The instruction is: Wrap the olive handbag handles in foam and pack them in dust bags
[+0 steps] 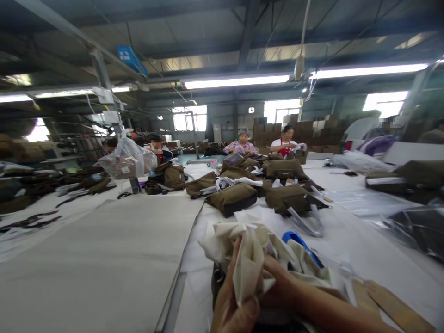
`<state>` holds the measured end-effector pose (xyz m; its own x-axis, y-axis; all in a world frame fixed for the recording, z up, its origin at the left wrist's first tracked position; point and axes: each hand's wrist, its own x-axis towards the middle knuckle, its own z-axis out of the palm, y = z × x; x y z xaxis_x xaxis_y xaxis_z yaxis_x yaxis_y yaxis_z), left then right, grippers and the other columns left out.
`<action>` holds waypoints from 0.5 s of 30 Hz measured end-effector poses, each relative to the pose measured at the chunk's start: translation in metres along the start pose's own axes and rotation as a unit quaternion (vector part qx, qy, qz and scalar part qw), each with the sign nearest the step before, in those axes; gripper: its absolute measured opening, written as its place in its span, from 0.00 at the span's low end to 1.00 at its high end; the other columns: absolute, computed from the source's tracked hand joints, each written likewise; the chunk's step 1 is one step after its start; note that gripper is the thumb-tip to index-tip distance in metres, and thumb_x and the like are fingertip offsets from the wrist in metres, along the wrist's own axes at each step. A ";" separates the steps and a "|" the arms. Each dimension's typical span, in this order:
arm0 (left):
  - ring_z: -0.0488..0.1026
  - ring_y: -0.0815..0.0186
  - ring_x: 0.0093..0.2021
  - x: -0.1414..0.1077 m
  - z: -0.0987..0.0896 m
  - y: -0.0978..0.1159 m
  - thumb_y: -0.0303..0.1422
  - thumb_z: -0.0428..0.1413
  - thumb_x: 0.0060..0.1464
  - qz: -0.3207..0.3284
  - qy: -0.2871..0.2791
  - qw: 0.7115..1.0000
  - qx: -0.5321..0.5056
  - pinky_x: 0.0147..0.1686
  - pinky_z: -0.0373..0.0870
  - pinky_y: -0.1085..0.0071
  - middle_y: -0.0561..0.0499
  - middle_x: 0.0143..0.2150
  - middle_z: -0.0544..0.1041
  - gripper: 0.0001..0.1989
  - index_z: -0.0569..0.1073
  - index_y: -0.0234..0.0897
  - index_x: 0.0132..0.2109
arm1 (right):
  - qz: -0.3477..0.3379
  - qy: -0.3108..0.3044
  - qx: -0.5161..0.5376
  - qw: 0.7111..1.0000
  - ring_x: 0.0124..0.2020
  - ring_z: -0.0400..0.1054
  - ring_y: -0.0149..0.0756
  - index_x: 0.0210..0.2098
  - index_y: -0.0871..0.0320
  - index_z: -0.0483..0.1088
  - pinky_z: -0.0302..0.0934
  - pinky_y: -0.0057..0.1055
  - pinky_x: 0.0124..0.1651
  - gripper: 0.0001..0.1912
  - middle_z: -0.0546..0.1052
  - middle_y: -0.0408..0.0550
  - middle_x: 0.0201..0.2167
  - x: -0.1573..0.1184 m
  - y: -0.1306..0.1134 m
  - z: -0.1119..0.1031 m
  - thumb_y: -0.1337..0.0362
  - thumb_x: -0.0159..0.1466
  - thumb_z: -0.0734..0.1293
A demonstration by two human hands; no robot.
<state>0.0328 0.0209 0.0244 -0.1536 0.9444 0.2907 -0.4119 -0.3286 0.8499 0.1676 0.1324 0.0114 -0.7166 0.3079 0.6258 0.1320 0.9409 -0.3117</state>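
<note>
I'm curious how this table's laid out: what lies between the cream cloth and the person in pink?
A heap of olive-brown bags with pale strips among them, as the head view shows.

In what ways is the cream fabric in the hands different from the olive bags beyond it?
The cream fabric is pale and crumpled; the olive bags are dark and fuller in shape. The left hand grips the fabric, whereas the bags lie on the white table.

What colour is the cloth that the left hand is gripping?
The cloth is cream, as the head view shows.
</note>
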 end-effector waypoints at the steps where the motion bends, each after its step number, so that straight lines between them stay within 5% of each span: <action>1: 0.68 0.43 0.63 0.000 -0.004 0.004 0.53 0.64 0.50 -0.001 -0.004 1.000 -0.006 0.66 0.60 0.52 0.41 0.54 0.80 0.30 0.80 0.38 0.54 | 0.006 0.023 0.020 1.000 0.53 0.75 0.49 0.67 0.53 0.60 0.73 0.36 0.50 0.34 0.76 0.56 0.56 -0.002 0.001 -0.001 0.55 0.63 0.67; 4: 0.79 0.53 0.46 0.002 -0.030 0.012 0.50 0.55 0.61 0.039 0.087 0.995 0.018 0.49 0.75 0.61 0.42 0.43 0.83 0.22 0.81 0.36 0.47 | 0.017 0.088 0.060 0.994 0.52 0.76 0.49 0.64 0.53 0.64 0.74 0.39 0.51 0.27 0.77 0.56 0.54 -0.008 0.001 -0.005 0.61 0.65 0.64; 6: 0.77 0.63 0.35 0.002 -0.050 0.009 0.43 0.52 0.66 0.091 0.133 0.979 0.128 0.38 0.75 0.71 0.47 0.33 0.81 0.18 0.80 0.37 0.39 | 0.026 0.116 0.057 0.991 0.51 0.76 0.49 0.64 0.52 0.65 0.73 0.42 0.53 0.26 0.78 0.55 0.53 -0.011 0.000 -0.008 0.63 0.66 0.63; 8: 0.76 0.66 0.32 0.001 -0.066 0.001 0.35 0.52 0.66 0.130 0.055 0.946 0.291 0.35 0.73 0.75 0.50 0.31 0.79 0.13 0.78 0.37 0.37 | 0.023 0.125 0.045 0.991 0.49 0.77 0.50 0.64 0.51 0.64 0.73 0.43 0.53 0.26 0.79 0.54 0.51 -0.012 -0.001 -0.010 0.62 0.66 0.62; 11: 0.79 0.63 0.41 0.002 -0.076 -0.013 0.23 0.49 0.62 0.180 -0.128 0.853 0.472 0.42 0.74 0.72 0.46 0.41 0.81 0.12 0.76 0.38 0.45 | 0.031 0.108 0.028 0.993 0.48 0.77 0.49 0.64 0.52 0.65 0.74 0.42 0.51 0.26 0.80 0.54 0.49 -0.015 0.002 -0.009 0.63 0.66 0.63; 15: 0.78 0.59 0.38 0.012 -0.080 -0.024 0.21 0.46 0.59 0.283 -0.170 0.735 0.592 0.42 0.75 0.66 0.45 0.36 0.80 0.12 0.73 0.37 0.37 | 0.022 0.088 0.003 0.996 0.54 0.75 0.49 0.62 0.55 0.66 0.73 0.38 0.53 0.27 0.78 0.57 0.54 -0.017 0.012 -0.005 0.63 0.63 0.68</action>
<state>-0.0308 0.0390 -0.0279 0.3168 0.6738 0.6676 0.7324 -0.6210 0.2792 0.1847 0.1389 0.0006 -0.5793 0.3698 0.7264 0.1559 0.9250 -0.3465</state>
